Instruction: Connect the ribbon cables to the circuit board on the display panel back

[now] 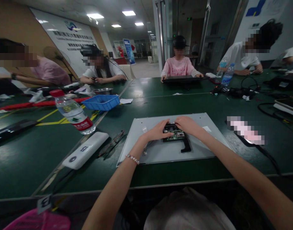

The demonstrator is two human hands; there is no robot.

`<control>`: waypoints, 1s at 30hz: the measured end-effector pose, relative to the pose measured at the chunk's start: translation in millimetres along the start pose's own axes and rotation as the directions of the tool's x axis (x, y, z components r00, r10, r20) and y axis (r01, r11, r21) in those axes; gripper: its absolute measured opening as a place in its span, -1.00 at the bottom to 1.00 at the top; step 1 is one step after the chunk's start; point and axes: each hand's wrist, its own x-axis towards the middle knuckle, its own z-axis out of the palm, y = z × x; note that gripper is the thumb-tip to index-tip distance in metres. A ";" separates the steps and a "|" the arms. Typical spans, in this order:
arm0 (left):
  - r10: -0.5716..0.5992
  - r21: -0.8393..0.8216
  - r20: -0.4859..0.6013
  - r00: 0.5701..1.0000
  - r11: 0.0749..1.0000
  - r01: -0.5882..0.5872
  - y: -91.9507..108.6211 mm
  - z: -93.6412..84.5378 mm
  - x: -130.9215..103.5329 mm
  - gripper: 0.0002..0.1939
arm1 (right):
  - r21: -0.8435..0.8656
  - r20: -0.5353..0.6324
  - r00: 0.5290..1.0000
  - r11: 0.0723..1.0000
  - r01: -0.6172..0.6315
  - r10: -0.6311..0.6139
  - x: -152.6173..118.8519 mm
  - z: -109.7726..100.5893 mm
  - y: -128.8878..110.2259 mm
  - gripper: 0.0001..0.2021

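Note:
A green circuit board sits in a black plastic bracket with a hooked arm, on top of a flat light-grey panel. My left hand grips the left side of the bracket, its thumb across the board and its fingers at the far edge. From the right, my right hand curls its fingers over the bracket's far right edge; their tips are partly hidden. A thin cable with a small connector lies on the panel beside my left wrist.
Left of the panel are eyeglasses, a white power bank, a water bottle and a blue tray. A phone with a cable lies to the right. Several people sit around the green table.

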 end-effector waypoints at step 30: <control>-0.041 0.018 0.049 0.998 0.999 0.040 -0.3 -2.3 -0.7 -0.13 | 0.522 0.223 0.948 0.794 -0.312 0.226 -77.7 -15.4 66.7 -0.78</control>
